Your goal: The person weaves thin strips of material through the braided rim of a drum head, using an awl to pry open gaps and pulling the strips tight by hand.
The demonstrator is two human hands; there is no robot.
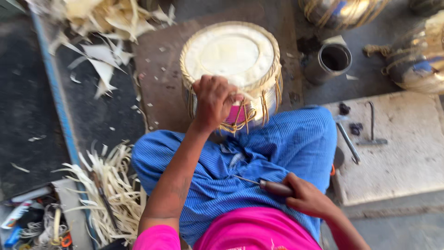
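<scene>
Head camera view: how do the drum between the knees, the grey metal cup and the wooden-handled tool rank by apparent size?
1. Drum, gripped at its rim by the left hand.
2. Grey metal cup.
3. Wooden-handled tool in the right hand; partly hidden and nearer, so unsure.

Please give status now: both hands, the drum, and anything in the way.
Left hand grips lacing at drum rim. Right hand holds awl over lap. Drum upright on mat. Nothing between hands and drum.
</scene>
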